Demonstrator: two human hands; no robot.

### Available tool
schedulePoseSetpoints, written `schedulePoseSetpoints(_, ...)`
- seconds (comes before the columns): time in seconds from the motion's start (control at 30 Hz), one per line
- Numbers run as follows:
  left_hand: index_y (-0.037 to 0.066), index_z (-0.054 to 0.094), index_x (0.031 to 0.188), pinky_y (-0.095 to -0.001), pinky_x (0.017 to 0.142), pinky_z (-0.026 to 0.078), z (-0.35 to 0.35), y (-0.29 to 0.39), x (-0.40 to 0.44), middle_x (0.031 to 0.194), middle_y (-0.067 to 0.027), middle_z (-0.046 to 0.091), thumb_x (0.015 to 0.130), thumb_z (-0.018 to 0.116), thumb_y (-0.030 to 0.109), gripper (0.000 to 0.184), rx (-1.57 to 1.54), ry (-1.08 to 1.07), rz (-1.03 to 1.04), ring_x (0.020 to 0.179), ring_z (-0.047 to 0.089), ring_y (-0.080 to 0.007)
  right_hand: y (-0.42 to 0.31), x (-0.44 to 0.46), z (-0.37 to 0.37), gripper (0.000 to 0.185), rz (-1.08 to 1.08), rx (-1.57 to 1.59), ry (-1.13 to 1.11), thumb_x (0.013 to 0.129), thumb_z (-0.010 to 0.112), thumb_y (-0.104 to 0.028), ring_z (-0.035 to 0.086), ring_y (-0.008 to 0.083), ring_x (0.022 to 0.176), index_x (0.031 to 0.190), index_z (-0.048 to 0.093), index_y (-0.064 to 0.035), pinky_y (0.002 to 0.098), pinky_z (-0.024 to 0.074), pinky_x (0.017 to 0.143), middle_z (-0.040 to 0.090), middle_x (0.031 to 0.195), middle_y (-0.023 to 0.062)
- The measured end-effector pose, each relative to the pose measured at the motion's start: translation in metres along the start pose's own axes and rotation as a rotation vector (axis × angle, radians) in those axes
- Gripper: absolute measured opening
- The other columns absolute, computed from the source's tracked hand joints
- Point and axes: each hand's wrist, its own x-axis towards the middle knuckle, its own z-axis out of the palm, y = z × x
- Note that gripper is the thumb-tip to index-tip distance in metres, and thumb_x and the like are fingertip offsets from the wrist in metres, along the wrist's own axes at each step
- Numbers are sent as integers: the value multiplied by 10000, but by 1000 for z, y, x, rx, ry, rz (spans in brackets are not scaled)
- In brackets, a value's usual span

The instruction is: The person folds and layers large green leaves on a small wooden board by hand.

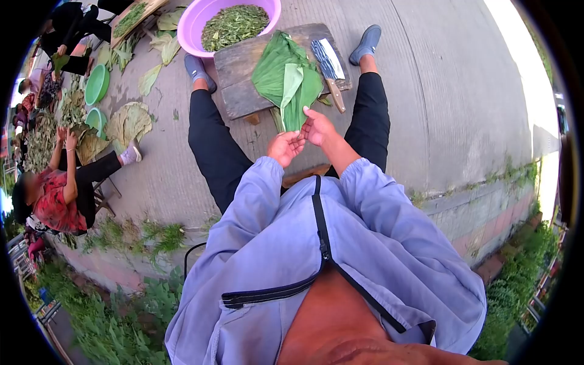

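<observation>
A large green leaf (pixel 277 70) lies on the wooden chopping board (pixel 236 82), with a paler folded part running down toward me. At the lower end of that fold, my left hand (pixel 286 148) is closed with its fingertips on the leaf. My right hand (pixel 319 127) pinches the leaf's right edge between thumb and fingers, close beside the left. A cleaver (pixel 329 64) with a wooden handle rests on the board's right side, its handle toward me. Beyond the board's far left corner stands a pink-purple basin (pixel 190 30) with chopped green leaves (pixel 234 27) in it.
My two feet flank the board. At left, a seated person in a red patterned shirt (pixel 58 201) handles leaves. Green basins (pixel 97 85), large loose leaves (pixel 129 123) and more people lie farther along. Weeds (pixel 161 237) grow along the low pavement edge behind me.
</observation>
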Motion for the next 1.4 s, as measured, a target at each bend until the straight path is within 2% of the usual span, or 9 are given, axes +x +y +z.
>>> schedulePoseSetpoints(0.07, 77, 668, 1120, -371, 805, 564, 8, 3, -7, 1031, -69, 732, 954, 700, 183, 200, 105, -19, -1, 912, 696, -201, -6, 6, -2, 218, -53, 11, 10, 982, 669, -216, 697, 297, 945, 1162, 617, -106, 522, 563, 876, 705, 1117, 126)
schedulePoseSetpoints(0.27, 73, 651, 1071, -370, 754, 574, 6, 19, -23, 948, -45, 702, 955, 704, 178, 165, 112, 163, 86, 841, 691, -189, -1, -18, 21, 79, -96, -42, 47, 992, 638, -166, 701, 264, 918, 1045, 596, -126, 463, 571, 842, 700, 1025, 70)
schedulePoseSetpoints(0.47, 68, 632, 1087, -347, 701, 558, -6, 39, 11, 947, -40, 692, 994, 659, 180, 148, 314, 212, 324, 825, 679, -167, -10, -11, 16, 351, 73, -105, 87, 957, 721, -321, 652, 274, 1089, 1222, 601, -125, 495, 532, 949, 690, 1118, 91)
schedulePoseSetpoints(0.57, 82, 628, 1107, -345, 721, 548, 17, 46, -19, 975, -41, 699, 1023, 622, 187, 135, 210, 155, 304, 836, 675, -165, -13, -43, 39, 512, 112, 32, -120, 941, 737, -393, 613, 303, 1186, 1340, 578, -114, 531, 494, 1025, 680, 1196, 119)
schedulePoseSetpoints(0.8, 107, 615, 1166, -364, 777, 547, 23, 24, -48, 1056, -41, 710, 1059, 561, 264, 198, 133, -102, 108, 895, 687, -174, 0, -52, 23, 495, 88, 50, -255, 968, 711, -271, 656, 342, 1181, 1388, 552, -64, 561, 534, 1001, 649, 1305, 169)
schedulePoseSetpoints(1.0, 107, 617, 1179, -362, 841, 553, 1, 8, -40, 1074, -28, 707, 1004, 657, 219, 212, 377, -66, 105, 935, 691, -162, 2, -80, 5, 323, -247, -510, 0, 992, 653, -141, 712, 238, 976, 1269, 636, 23, 422, 580, 871, 723, 1129, 136)
schedulePoseSetpoints(1.1, 101, 609, 1201, -365, 868, 552, 19, 10, -44, 1084, -26, 704, 974, 700, 199, 263, 291, -3, 171, 961, 689, -156, 5, -90, 2, 279, -356, -760, -1, 996, 655, -168, 683, 163, 831, 1144, 700, 64, 345, 556, 756, 742, 973, 107)
schedulePoseSetpoints(1.3, 69, 567, 1256, -429, 915, 560, 38, 8, -43, 1200, -80, 682, 993, 668, 171, 300, 220, 8, 284, 1064, 679, -221, -10, -126, 17, 295, -390, -1283, -20, 1016, 636, -207, 623, 114, 748, 1071, 733, 67, 322, 517, 688, 729, 886, 51)
schedulePoseSetpoints(1.4, 70, 552, 1289, -452, 924, 563, 32, 6, -42, 1251, -100, 670, 1013, 624, 168, 301, 101, -4, 306, 1102, 675, -242, -10, -132, 17, 311, -506, -1052, -31, 991, 645, -222, 645, 167, 706, 1054, 721, 73, 366, 522, 684, 732, 830, 126)
